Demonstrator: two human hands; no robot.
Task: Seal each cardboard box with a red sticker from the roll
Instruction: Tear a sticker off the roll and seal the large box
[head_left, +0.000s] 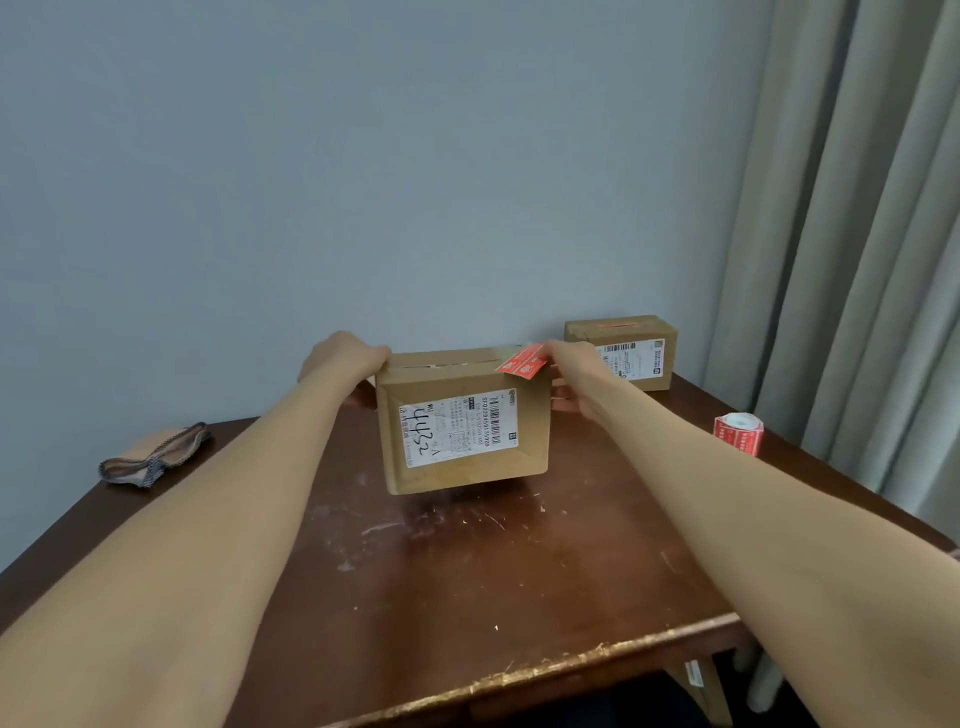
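Note:
A cardboard box (462, 421) with a white shipping label stands in the middle of the wooden table, tilted toward me. My left hand (343, 364) grips its upper left corner. My right hand (569, 379) is at the box's upper right corner and pinches a red sticker (522, 361) there; whether the sticker touches the box I cannot tell. A second cardboard box (623, 348) stands at the back right with a red strip on its top. The roll of red stickers (738, 432) stands at the right edge of the table.
A folded cloth pouch (156, 454) lies near the table's left edge. The wooden table (467, 571) has a scratched top and a worn front edge. A grey wall is behind, and curtains (857, 234) hang at the right.

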